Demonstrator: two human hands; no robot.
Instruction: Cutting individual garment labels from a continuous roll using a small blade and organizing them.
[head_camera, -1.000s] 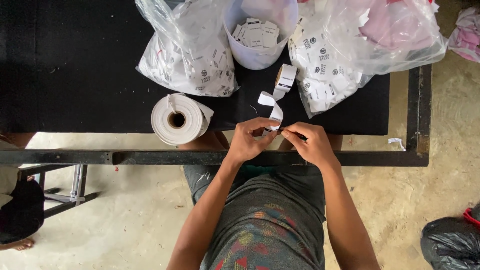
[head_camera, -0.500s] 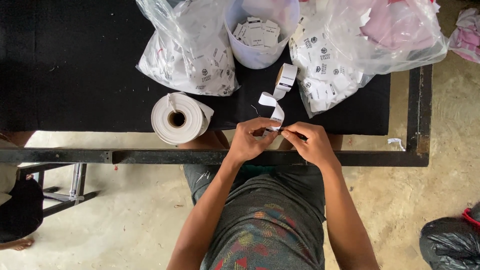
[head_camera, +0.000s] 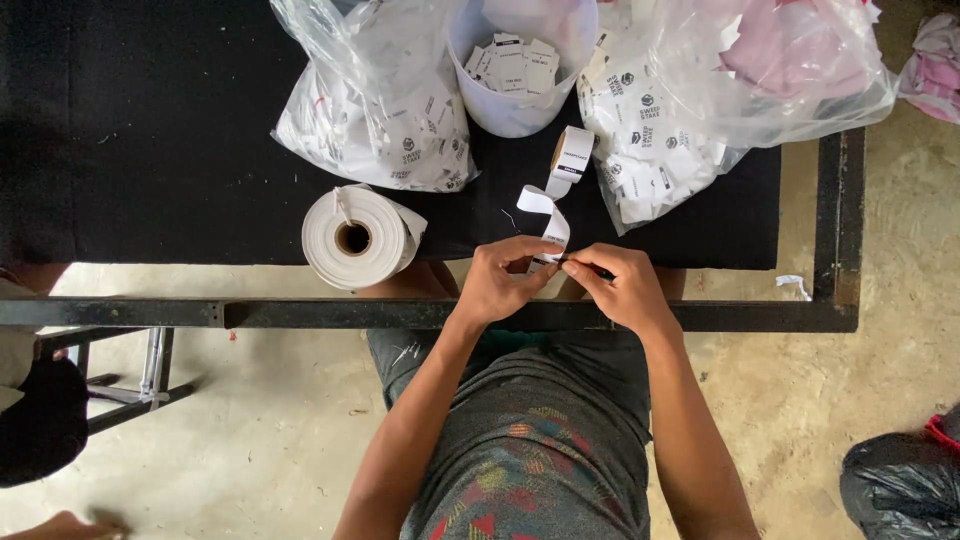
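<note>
My left hand (head_camera: 500, 282) and my right hand (head_camera: 620, 285) meet at the near edge of a black table (head_camera: 150, 150). Both pinch the loose end of a white label strip (head_camera: 545, 215). The strip curls up to a small label roll (head_camera: 573, 155) standing on the table. A large white paper roll (head_camera: 355, 237) lies just left of my left hand. Behind it sits a clear bag of printed labels (head_camera: 385, 120), and a white cup holding cut labels (head_camera: 515, 70) stands at the back centre.
A second clear bag of labels (head_camera: 650, 140) lies at the right, with a bag of pink material (head_camera: 790, 55) behind it. A black metal frame bar (head_camera: 250, 313) runs along the near side. A stool (head_camera: 120, 365) and a dark bag (head_camera: 905, 485) stand on the concrete floor.
</note>
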